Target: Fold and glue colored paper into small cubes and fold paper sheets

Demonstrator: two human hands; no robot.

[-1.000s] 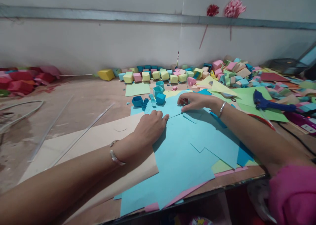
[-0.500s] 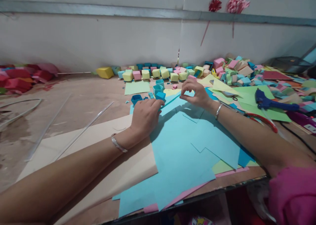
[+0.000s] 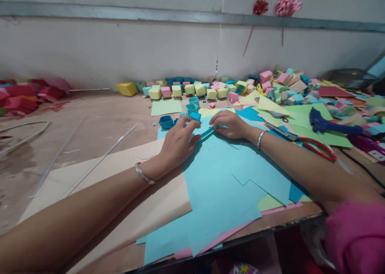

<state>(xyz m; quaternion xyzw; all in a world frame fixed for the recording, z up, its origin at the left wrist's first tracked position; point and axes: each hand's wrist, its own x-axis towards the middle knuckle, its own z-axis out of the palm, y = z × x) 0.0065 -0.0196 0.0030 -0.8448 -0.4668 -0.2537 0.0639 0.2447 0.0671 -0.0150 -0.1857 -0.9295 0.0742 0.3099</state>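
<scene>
Between my two hands runs a narrow blue paper strip (image 3: 207,134), low over the light-blue paper sheets (image 3: 219,185). My left hand (image 3: 179,141) has its thumb and fingers closed at the strip's near end. At the far end, my right hand (image 3: 230,124) pinches the strip with bent fingers; its fingertips are partly hidden. Just beyond my left hand stand small blue paper boxes, among them an open dark-blue box (image 3: 165,122) and a lighter blue box (image 3: 191,108). A blue paper piece (image 3: 195,116) shows right above my left fingers.
Red-handled scissors (image 3: 317,145) lie by my right forearm, with a blue glue gun (image 3: 331,125) beyond. Several paper cubes (image 3: 189,90) line the wall. Clear plastic strips (image 3: 105,155) and a beige sheet (image 3: 132,189) lie on the left. The table edge (image 3: 228,242) runs close in front.
My right hand has come down and left, nearer to my left hand, and the strip now lies lower. My left hand's fingers have shifted, showing its thumb.
</scene>
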